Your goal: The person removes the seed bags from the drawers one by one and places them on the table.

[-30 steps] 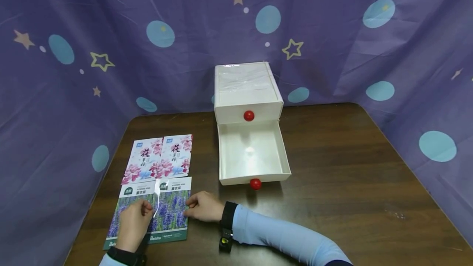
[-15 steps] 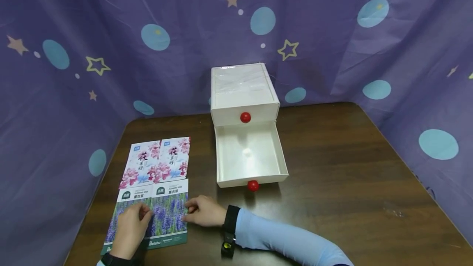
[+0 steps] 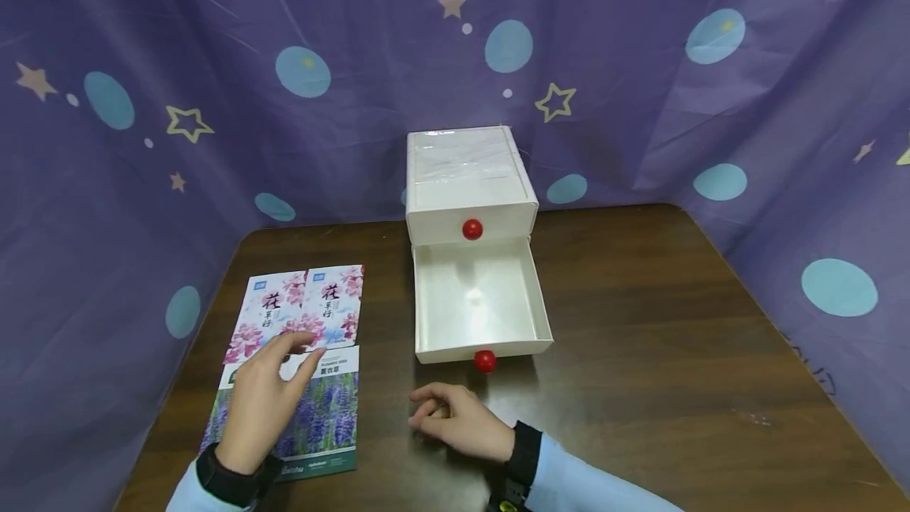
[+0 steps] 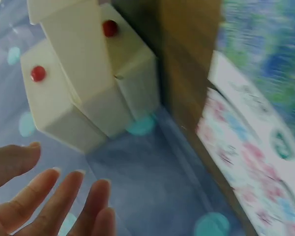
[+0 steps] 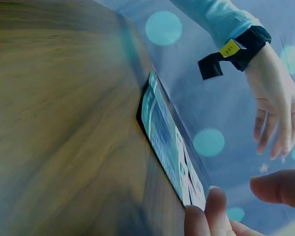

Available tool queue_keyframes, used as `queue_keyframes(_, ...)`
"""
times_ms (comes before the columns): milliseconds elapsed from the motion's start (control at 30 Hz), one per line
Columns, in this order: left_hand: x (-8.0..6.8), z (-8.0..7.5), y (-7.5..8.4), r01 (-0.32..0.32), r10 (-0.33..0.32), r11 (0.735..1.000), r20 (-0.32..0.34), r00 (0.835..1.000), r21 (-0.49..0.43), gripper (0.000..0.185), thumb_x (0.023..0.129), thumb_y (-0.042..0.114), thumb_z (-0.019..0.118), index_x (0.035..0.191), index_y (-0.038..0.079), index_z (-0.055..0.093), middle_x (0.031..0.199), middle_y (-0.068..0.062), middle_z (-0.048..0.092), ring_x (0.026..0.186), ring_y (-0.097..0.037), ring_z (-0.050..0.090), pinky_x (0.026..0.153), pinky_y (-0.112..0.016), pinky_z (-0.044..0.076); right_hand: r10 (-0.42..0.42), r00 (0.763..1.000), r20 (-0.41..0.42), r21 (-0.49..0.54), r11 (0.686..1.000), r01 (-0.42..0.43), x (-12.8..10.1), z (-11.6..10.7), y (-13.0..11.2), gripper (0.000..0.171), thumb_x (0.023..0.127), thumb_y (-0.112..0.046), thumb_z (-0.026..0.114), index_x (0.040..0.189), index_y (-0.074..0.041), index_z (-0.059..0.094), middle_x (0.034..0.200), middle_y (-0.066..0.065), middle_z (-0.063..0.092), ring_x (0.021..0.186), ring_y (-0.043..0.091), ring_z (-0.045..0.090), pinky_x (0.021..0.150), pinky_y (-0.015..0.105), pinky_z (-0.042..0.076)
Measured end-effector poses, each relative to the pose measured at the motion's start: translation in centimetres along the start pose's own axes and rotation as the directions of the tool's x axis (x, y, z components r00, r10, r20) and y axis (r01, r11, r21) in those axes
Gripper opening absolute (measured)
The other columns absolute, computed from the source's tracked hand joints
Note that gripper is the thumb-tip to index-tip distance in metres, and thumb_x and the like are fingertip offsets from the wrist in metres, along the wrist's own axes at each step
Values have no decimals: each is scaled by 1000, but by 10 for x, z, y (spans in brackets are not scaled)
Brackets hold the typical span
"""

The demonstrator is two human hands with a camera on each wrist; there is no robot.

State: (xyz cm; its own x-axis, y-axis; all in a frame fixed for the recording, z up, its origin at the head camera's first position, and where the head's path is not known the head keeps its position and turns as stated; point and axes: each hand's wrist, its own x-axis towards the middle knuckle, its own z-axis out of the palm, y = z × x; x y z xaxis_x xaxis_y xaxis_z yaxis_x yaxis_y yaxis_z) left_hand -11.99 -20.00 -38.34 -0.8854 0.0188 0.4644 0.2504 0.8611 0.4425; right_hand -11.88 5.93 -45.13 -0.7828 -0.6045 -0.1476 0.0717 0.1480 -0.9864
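Note:
Several seed packets lie flat at the table's left: two pink flower packets (image 3: 295, 310) behind two lavender packets (image 3: 329, 409). My left hand (image 3: 273, 385) hovers over the left lavender packet with fingers straight and spread, the tips reaching the pink packets' front edge; it holds nothing. In the left wrist view the fingers (image 4: 54, 196) are spread in the air. My right hand (image 3: 448, 417) rests on bare wood to the right of the packets, loosely curled and empty. The right wrist view shows the lavender packets (image 5: 169, 147) edge-on.
A white two-drawer box (image 3: 469, 176) stands at the back centre. Its lower drawer (image 3: 543, 314) is pulled out and empty, with a red knob (image 3: 485, 360) in front. The upper drawer is closed. A purple cloth (image 3: 640, 62) surrounds the brown table (image 3: 675, 354).
My right hand has let go of the right lavender packet and moved right onto bare wood. My left hand has lifted off the left lavender packet and reached forward towards the pink packets.

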Motion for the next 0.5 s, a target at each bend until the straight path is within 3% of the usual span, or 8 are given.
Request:
queue_keyframes(133, 24, 12, 18, -70, 70, 994, -4, 998, -81, 33, 78, 20, 75, 106, 7, 66, 98, -9, 67, 85, -26, 63, 70, -44, 53, 36, 996, -85, 61, 998, -31, -19, -17, 4, 39, 89, -10, 59, 121, 11, 50, 90, 17, 65, 73, 19, 64, 64, 27, 53)
queue_keyframes(267, 55, 31, 36, -175, 170, 969, -44, 984, -174, 41, 79, 21, 75, 115, 7, 63, 111, -10, 63, 94, -24, 61, 76, -41, 52, 72, 983, -171, 154, 987, -45, -32, -31, 7, 45, 90, -12, 60, 122, 15, 44, 92, 23, 64, 77, 27, 65, 68, 40, 55)
queue_keyframes(500, 119, 63, 59, -326, 300, 902, -133, 945, -284, 49, 82, 14, 71, 127, 6, 54, 130, -18, 49, 102, -28, 58, 81, -37, 52, 93, 950, -299, 191, 981, -36, -39, -45, 3, 39, 90, -22, 61, 111, 9, 48, 91, 24, 65, 79, 31, 64, 71, 39, 55)
